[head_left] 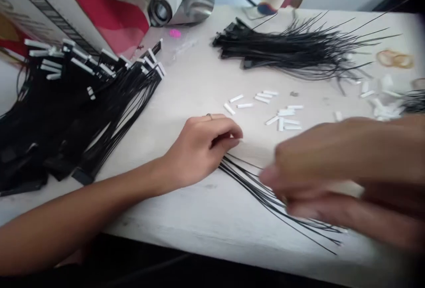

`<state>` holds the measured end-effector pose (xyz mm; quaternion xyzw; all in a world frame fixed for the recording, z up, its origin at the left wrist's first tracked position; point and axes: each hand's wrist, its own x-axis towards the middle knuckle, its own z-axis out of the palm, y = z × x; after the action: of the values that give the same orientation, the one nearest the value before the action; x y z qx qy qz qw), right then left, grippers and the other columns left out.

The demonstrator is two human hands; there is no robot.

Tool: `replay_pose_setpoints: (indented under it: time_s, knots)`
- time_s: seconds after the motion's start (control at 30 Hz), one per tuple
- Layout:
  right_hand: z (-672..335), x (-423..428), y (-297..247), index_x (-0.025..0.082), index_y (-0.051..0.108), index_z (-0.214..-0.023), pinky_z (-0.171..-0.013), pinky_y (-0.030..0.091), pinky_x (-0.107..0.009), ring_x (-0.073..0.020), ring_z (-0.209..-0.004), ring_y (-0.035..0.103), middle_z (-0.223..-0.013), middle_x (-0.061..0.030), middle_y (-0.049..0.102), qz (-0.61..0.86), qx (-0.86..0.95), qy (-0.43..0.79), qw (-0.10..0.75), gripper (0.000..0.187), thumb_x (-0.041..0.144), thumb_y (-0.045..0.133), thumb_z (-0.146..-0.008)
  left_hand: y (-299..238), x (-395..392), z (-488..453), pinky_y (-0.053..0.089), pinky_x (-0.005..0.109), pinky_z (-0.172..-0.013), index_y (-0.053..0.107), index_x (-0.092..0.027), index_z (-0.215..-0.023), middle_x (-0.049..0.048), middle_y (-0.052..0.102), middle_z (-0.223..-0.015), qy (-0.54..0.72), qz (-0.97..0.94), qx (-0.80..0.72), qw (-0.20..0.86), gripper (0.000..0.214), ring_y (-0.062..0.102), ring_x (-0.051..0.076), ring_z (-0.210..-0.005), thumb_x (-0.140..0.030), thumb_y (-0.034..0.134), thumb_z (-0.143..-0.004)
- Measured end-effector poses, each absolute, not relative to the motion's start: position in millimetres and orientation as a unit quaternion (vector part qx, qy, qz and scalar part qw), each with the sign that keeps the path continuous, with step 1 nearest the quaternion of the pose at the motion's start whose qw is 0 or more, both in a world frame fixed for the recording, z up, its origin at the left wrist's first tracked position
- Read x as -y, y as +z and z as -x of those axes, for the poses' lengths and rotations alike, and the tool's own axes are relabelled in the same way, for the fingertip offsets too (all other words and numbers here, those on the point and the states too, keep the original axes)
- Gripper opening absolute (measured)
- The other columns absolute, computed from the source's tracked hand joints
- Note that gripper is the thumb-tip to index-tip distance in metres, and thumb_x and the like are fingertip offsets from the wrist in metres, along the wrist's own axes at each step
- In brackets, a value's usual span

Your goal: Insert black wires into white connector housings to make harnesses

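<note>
- Wires [244,181] slanting down-right from beneath left hand [202,148], past right hand [332,164].
- Curled at left, blurred at right; cannot tell either grasp.

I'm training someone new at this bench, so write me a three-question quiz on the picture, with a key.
1. True or false: the left hand wears a ring.
2. Which lies nearest that hand? A) orange loops; B) small white pieces; C) the pink item.
3. Fill in: the blurred ___ hand hides part of the thin black strands.

Key: 1 true; 2 B; 3 right, as in right hand.
</note>
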<state>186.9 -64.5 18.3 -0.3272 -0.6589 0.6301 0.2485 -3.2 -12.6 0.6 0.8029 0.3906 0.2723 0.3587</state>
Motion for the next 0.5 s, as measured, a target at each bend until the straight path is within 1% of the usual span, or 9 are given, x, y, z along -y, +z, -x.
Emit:
replay_pose_setpoints:
  time_s: [0.13, 0.2, 0.27, 0.33, 0.4, 0.5]
  knots:
    - [-179, 32, 15, 0.017, 0.062, -0.090, -0.050, 0.045, -0.022, -0.0108, -0.052, 0.056, -0.060, 0.0011, 0.062, 0.368, 0.634, 0.624, 0.271, 0.023, 0.036, 0.069, -0.082, 5, 9, 6, 0.048, 0.026, -0.067, 0.069, -0.020, -0.080, -0.0019, 0.072, -0.078, 0.296, -0.787, -0.435, 0.322, 0.013, 0.063, 0.013, -0.068, -0.011, 0.061, -0.085]
    - [-182, 15, 16, 0.016, 0.061, -0.090, -0.048, 0.044, -0.022, -0.0103, -0.051, 0.056, -0.059, 0.0014, 0.061, 0.388, 0.621, 0.619, 0.285, 0.023, 0.036, 0.069, -0.082, 7, 8, 9, 0.049, 0.025, -0.066, 0.072, -0.022, -0.084, -0.0031, 0.072, -0.075, 0.314, -0.782, -0.435, 0.317, 0.014, 0.063, 0.012, -0.066, -0.012, 0.062, -0.085]
    - [-186, 2, 16, 0.016, 0.059, -0.088, -0.046, 0.043, -0.021, -0.0093, -0.048, 0.054, -0.056, 0.0022, 0.060, 0.401, 0.607, 0.620, 0.295, 0.022, 0.035, 0.069, -0.082, 9, 6, 11, 0.050, 0.025, -0.064, 0.073, -0.025, -0.085, -0.0041, 0.071, -0.070, 0.327, -0.768, -0.447, 0.322, 0.013, 0.064, 0.012, -0.062, -0.015, 0.064, -0.085]
    - [-190, -6, 15, 0.016, 0.058, -0.087, -0.043, 0.041, -0.019, -0.0080, -0.045, 0.051, -0.054, 0.0033, 0.058, 0.402, 0.595, 0.626, 0.303, 0.020, 0.033, 0.068, -0.083, 12, 5, 13, 0.050, 0.025, -0.058, 0.073, -0.025, -0.083, -0.0041, 0.070, -0.065, 0.335, -0.728, -0.467, 0.374, 0.011, 0.064, 0.012, -0.056, -0.019, 0.064, -0.085]
    - [-192, -8, 12, 0.016, 0.056, -0.087, -0.041, 0.040, -0.017, -0.0067, -0.044, 0.049, -0.053, 0.0041, 0.058, 0.399, 0.587, 0.633, 0.309, 0.016, 0.029, 0.065, -0.085, 14, 2, 15, 0.053, 0.025, -0.056, 0.073, -0.023, -0.083, -0.0025, 0.072, -0.065, 0.332, -0.670, -0.475, 0.463, 0.010, 0.066, 0.014, -0.055, -0.021, 0.064, -0.085]
    - [-191, -7, 7, 0.016, 0.056, -0.087, -0.042, 0.039, -0.017, -0.0057, -0.044, 0.047, -0.054, 0.0044, 0.057, 0.398, 0.583, 0.640, 0.302, 0.008, 0.022, 0.062, -0.086, 17, -4, 16, 0.058, 0.028, -0.063, 0.075, -0.020, -0.086, 0.0020, 0.077, -0.071, 0.316, -0.592, -0.477, 0.568, 0.009, 0.072, 0.018, -0.063, -0.021, 0.068, -0.079]
